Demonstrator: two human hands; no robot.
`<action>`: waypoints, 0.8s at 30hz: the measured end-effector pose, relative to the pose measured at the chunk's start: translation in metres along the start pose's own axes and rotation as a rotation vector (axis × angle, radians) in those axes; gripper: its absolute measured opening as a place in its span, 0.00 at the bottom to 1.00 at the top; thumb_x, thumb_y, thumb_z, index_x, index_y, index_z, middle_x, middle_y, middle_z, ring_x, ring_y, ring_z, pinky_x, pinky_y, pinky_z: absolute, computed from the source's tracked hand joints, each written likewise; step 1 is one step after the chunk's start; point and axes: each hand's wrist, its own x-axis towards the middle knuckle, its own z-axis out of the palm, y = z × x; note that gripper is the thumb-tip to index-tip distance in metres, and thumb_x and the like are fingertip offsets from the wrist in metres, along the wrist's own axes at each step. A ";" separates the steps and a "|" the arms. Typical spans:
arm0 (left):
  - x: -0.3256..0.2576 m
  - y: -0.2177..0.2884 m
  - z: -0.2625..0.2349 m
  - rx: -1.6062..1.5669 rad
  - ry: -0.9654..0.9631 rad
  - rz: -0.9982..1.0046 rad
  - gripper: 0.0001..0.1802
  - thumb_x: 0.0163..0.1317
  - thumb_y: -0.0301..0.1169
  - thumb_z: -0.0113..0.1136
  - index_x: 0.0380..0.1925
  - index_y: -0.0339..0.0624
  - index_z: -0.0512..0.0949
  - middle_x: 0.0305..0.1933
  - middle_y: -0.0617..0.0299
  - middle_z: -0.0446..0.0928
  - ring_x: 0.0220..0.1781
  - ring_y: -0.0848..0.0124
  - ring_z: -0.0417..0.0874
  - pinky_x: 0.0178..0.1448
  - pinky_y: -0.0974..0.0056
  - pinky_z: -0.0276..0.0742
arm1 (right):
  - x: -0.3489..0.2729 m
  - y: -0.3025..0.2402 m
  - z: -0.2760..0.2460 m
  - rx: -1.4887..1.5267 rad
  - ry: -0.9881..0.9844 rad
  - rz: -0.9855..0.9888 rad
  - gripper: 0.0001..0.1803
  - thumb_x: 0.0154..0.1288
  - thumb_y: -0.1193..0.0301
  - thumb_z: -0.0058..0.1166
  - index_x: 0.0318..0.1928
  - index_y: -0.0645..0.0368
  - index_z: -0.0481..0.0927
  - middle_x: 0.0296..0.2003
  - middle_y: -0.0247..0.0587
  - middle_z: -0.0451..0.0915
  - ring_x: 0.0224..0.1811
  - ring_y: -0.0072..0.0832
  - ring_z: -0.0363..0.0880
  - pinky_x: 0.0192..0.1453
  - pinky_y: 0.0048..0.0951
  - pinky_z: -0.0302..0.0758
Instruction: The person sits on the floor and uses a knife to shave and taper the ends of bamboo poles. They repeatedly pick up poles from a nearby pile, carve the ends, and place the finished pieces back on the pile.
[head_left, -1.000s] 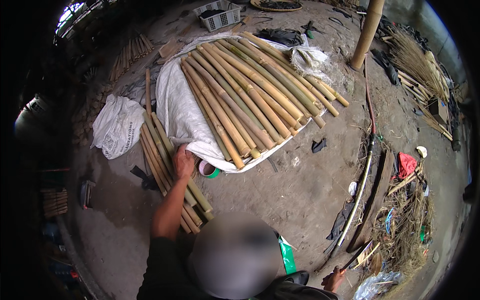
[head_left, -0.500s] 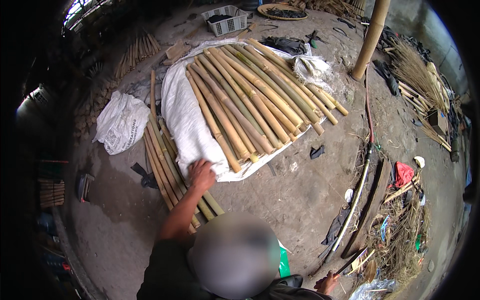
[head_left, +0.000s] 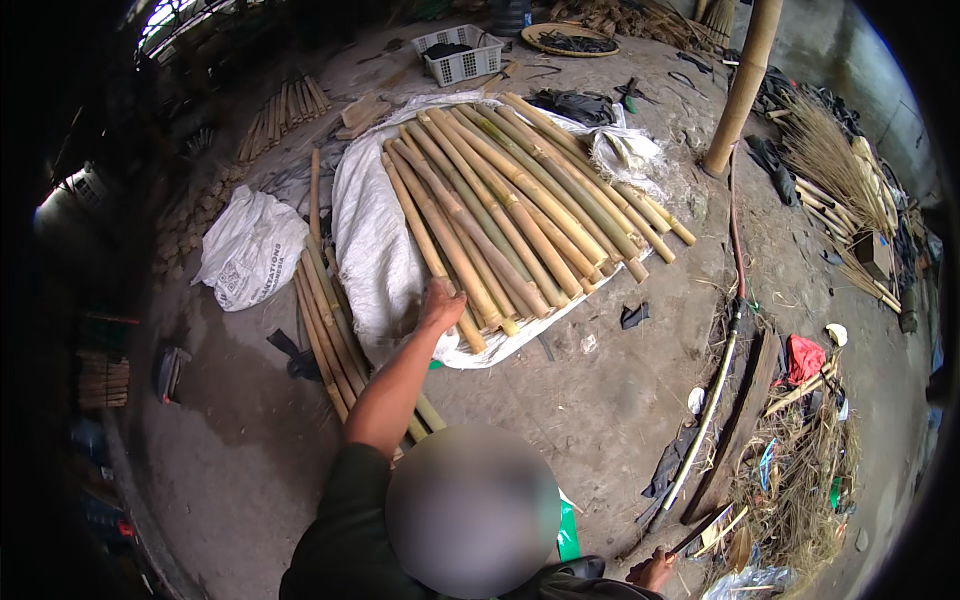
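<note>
A layer of cut bamboo poles [head_left: 525,225] lies side by side on a white woven sack [head_left: 375,250]. My left hand [head_left: 440,305] is closed over the outermost left pole, not far from its near end. Its fingertips are partly hidden against the bamboo. Low on the right, my right hand [head_left: 653,571] grips the handle of a long, dark-bladed knife [head_left: 700,528], which points up and to the right. Beneath my left forearm, more bamboo poles [head_left: 325,340] rest on the floor, partly covered by the arm.
A crumpled white sack [head_left: 250,248] sits at the left. To the right are an upright bamboo post [head_left: 740,90], a pale pole [head_left: 700,435], a dark plank [head_left: 740,425] and a heap of dry scraps [head_left: 800,480]. A white crate [head_left: 465,62] and a round tray [head_left: 570,40] stand at the back.
My left hand has moved up and right from the white sack's near edge onto the outermost left bamboo pole. My right hand still holds the knife in nearly the same place.
</note>
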 end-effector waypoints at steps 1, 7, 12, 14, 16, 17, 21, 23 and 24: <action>0.004 -0.007 0.017 0.010 0.087 -0.018 0.32 0.63 0.41 0.69 0.58 0.33 0.68 0.46 0.46 0.82 0.45 0.53 0.85 0.50 0.56 0.82 | 0.001 0.001 -0.001 -0.002 -0.004 -0.017 0.39 0.73 0.42 0.49 0.17 0.65 0.77 0.12 0.49 0.74 0.11 0.40 0.71 0.17 0.46 0.69; 0.004 -0.034 0.031 -0.412 -0.049 -0.203 0.34 0.62 0.38 0.69 0.62 0.33 0.65 0.53 0.44 0.81 0.50 0.52 0.85 0.55 0.55 0.83 | 0.019 0.014 0.000 0.229 0.107 -0.125 0.12 0.71 0.63 0.52 0.41 0.54 0.64 0.11 0.43 0.68 0.05 0.39 0.69 0.07 0.40 0.64; -0.013 -0.032 -0.005 -0.992 -0.343 -0.255 0.23 0.70 0.34 0.53 0.64 0.45 0.69 0.53 0.53 0.79 0.44 0.59 0.87 0.46 0.52 0.88 | 0.026 0.019 0.008 0.256 0.129 -0.115 0.13 0.71 0.63 0.53 0.39 0.54 0.64 0.11 0.43 0.68 0.06 0.40 0.71 0.07 0.40 0.66; -0.015 -0.029 -0.009 -1.034 -0.403 -0.412 0.24 0.70 0.35 0.52 0.65 0.44 0.69 0.55 0.51 0.77 0.45 0.56 0.87 0.47 0.52 0.88 | 0.024 0.018 0.010 0.264 0.136 -0.114 0.13 0.72 0.63 0.54 0.38 0.54 0.64 0.11 0.42 0.68 0.06 0.40 0.71 0.08 0.40 0.66; -0.008 -0.022 -0.005 -1.146 -0.408 -0.331 0.27 0.71 0.42 0.55 0.66 0.44 0.68 0.59 0.51 0.75 0.47 0.54 0.87 0.48 0.51 0.88 | 0.021 0.017 0.010 0.255 0.140 -0.134 0.13 0.72 0.63 0.54 0.38 0.54 0.63 0.11 0.42 0.68 0.06 0.39 0.71 0.07 0.40 0.66; -0.002 -0.016 0.000 -1.162 -0.390 -0.344 0.28 0.71 0.44 0.56 0.66 0.44 0.68 0.59 0.52 0.75 0.48 0.55 0.87 0.48 0.51 0.88 | 0.020 0.016 0.010 0.261 0.123 -0.146 0.13 0.72 0.63 0.54 0.38 0.53 0.64 0.11 0.41 0.67 0.06 0.39 0.71 0.07 0.40 0.66; 0.006 0.009 0.005 -1.003 -0.196 -0.340 0.27 0.73 0.51 0.58 0.63 0.45 0.70 0.52 0.58 0.80 0.46 0.64 0.86 0.43 0.55 0.87 | 0.014 0.012 0.008 0.289 0.116 -0.196 0.12 0.71 0.64 0.53 0.39 0.53 0.64 0.12 0.39 0.66 0.06 0.37 0.69 0.07 0.38 0.65; -0.008 0.018 -0.006 -1.144 -0.314 -0.293 0.24 0.75 0.51 0.56 0.60 0.48 0.73 0.47 0.62 0.82 0.45 0.68 0.85 0.42 0.58 0.84 | 0.012 0.010 0.009 0.300 0.130 -0.204 0.11 0.71 0.65 0.53 0.39 0.53 0.65 0.12 0.39 0.65 0.06 0.36 0.69 0.07 0.38 0.65; -0.016 0.022 -0.015 -1.202 -0.383 -0.313 0.24 0.76 0.51 0.54 0.62 0.50 0.73 0.50 0.61 0.83 0.48 0.67 0.85 0.48 0.56 0.83 | 0.010 0.009 0.011 0.304 0.127 -0.201 0.11 0.71 0.65 0.53 0.39 0.53 0.65 0.12 0.38 0.65 0.06 0.36 0.69 0.07 0.38 0.65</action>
